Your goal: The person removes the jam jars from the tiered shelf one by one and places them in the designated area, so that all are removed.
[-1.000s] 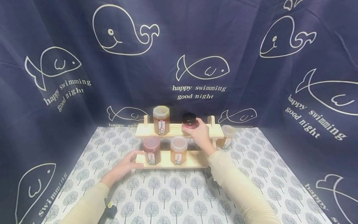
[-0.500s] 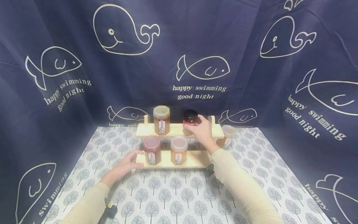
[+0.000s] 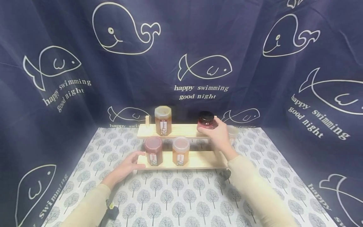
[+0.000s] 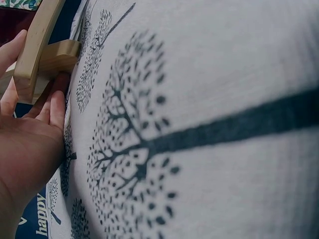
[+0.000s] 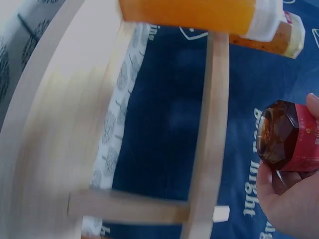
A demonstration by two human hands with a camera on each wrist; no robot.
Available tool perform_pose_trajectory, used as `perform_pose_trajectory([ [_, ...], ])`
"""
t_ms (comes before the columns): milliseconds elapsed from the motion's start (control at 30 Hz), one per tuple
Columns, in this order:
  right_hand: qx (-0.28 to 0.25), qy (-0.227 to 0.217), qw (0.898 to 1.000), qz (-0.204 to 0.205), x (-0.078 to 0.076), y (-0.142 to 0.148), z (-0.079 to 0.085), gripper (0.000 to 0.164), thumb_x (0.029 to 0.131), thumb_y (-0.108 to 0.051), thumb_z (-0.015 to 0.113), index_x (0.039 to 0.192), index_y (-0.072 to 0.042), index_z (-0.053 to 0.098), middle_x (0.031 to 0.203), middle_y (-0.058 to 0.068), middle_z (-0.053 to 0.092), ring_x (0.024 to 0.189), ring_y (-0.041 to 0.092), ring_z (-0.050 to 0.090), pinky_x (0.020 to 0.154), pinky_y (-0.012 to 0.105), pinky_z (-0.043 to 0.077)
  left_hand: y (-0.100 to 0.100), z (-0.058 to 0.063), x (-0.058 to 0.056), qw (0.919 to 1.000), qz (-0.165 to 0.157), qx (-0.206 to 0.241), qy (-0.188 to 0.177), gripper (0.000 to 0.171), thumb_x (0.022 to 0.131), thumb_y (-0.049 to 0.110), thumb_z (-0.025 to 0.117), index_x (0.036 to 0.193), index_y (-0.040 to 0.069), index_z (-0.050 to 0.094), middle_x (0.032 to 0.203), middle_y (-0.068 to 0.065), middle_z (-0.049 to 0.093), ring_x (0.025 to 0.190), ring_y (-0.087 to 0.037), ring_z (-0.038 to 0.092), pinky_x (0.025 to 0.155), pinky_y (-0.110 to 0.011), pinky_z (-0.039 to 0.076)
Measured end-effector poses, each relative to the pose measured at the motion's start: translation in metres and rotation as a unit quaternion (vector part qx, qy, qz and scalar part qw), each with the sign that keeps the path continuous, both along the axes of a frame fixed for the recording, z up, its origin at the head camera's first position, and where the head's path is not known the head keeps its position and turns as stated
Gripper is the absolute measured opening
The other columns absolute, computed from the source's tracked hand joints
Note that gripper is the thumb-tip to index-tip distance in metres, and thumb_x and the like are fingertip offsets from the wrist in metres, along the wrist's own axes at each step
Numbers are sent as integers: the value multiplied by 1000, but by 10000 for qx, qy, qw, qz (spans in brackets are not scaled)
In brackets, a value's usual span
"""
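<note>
My right hand [image 3: 219, 136] grips a small faceted jar [image 3: 205, 122] with a black lid and red label. The jar is over the right part of the upper board [image 3: 184, 130] of a two-tier wooden rack. In the right wrist view the jar [image 5: 286, 137] shows its amber underside, apart from the board. My left hand [image 3: 126, 165] holds the left end of the rack's lower board [image 3: 208, 159]. The left wrist view has the wooden end [image 4: 30, 74] between thumb and fingers.
A honey jar [image 3: 163, 121] stands on the upper board. A reddish-lidded jar [image 3: 154, 153] and a pale-lidded jar [image 3: 181, 153] stand on the lower one. Another jar [image 3: 232, 130] is partly hidden behind my right hand. Tree-print cloth [image 3: 167, 195] covers the table; a navy curtain [image 3: 198, 31] surrounds it.
My right hand has lifted the black-lidded jar slightly from the upper board and moved it to the right. The left hand stays at the rack's left end.
</note>
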State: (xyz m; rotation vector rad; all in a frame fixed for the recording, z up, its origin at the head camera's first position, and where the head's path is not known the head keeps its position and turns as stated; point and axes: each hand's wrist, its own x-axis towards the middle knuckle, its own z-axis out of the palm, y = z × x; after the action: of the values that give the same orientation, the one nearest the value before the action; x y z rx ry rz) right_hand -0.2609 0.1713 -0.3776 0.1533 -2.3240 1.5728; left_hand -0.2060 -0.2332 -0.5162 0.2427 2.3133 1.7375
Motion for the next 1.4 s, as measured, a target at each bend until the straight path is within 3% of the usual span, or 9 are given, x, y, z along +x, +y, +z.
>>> perform_pose_trajectory([
  [200, 193, 93, 9997, -100, 8, 31, 2, 57, 70, -23, 93, 119, -6, 68, 107, 13, 72, 95, 23, 68, 86, 29, 56, 1, -1, 0, 10000, -26, -49, 54, 69, 84, 29, 80, 144, 15, 47, 156, -11, 39, 146, -38, 31, 119, -61, 20],
  [333, 169, 43, 9998, -78, 14, 56, 1, 57, 74, -22, 91, 121, -2, 66, 105, 15, 72, 88, 15, 70, 78, 22, 57, 1, 0, -1, 10000, -21, -54, 72, 69, 84, 29, 80, 143, 15, 48, 155, -10, 41, 146, -37, 32, 120, -60, 21],
  [500, 481, -17, 9983, -333, 22, 90, -1, 60, 76, -24, 90, 123, -1, 63, 107, 14, 71, 86, 6, 66, 77, 17, 54, 0, 2, -1, 10000, -31, -48, 65, 69, 85, 29, 80, 144, 17, 47, 154, -9, 42, 145, -35, 34, 120, -58, 22],
  [767, 768, -398, 9951, -488, 24, 131, -16, 60, 80, -28, 87, 129, -2, 62, 112, 12, 70, 88, -1, 63, 79, 17, 53, -3, 3, -2, 9999, 87, -53, 15, 70, 83, 31, 81, 144, 18, 48, 153, -8, 44, 143, -35, 38, 120, -58, 23],
  [867, 914, -633, 9929, -421, 23, 139, -28, 63, 81, -28, 87, 131, 0, 59, 118, 19, 68, 96, 11, 66, 90, 28, 52, -4, 3, -1, 10000, 54, -53, 41, 71, 84, 31, 80, 145, 16, 46, 154, -11, 42, 144, -37, 36, 119, -60, 23],
  [967, 1024, -808, 9910, -297, 20, 142, -46, 63, 79, -26, 87, 129, 1, 59, 115, 22, 68, 96, 21, 65, 89, 34, 51, -4, 1, -2, 9999, 92, -76, 25, 71, 83, 31, 81, 144, 17, 48, 154, -10, 42, 145, -37, 35, 119, -59, 22],
  [1100, 1156, -926, 9888, -161, 18, 142, -71, 62, 77, -22, 88, 125, 5, 59, 109, 23, 69, 92, 25, 66, 82, 30, 53, -4, -1, -2, 9998, 92, -155, 1, 71, 82, 34, 82, 144, 19, 48, 155, -8, 41, 146, -37, 33, 120, -59, 21],
  [1233, 1175, -1145, 9863, -150, 15, 140, -90, 71, 75, -20, 89, 130, 9, 55, 116, 29, 66, 102, 37, 66, 92, 44, 53, -4, -3, -2, 9998, 74, -166, -31, 72, 82, 35, 82, 144, 19, 48, 155, -9, 40, 146, -37, 33, 120, -59, 21],
  [1400, 1062, -1289, 9859, -104, 12, 140, -104, 74, 74, -18, 89, 132, 11, 53, 122, 33, 63, 112, 47, 61, 103, 58, 45, -4, -4, -3, 9997, 78, -237, 0, 72, 82, 36, 81, 144, 19, 48, 156, -10, 40, 147, -37, 32, 120, -59, 21],
])
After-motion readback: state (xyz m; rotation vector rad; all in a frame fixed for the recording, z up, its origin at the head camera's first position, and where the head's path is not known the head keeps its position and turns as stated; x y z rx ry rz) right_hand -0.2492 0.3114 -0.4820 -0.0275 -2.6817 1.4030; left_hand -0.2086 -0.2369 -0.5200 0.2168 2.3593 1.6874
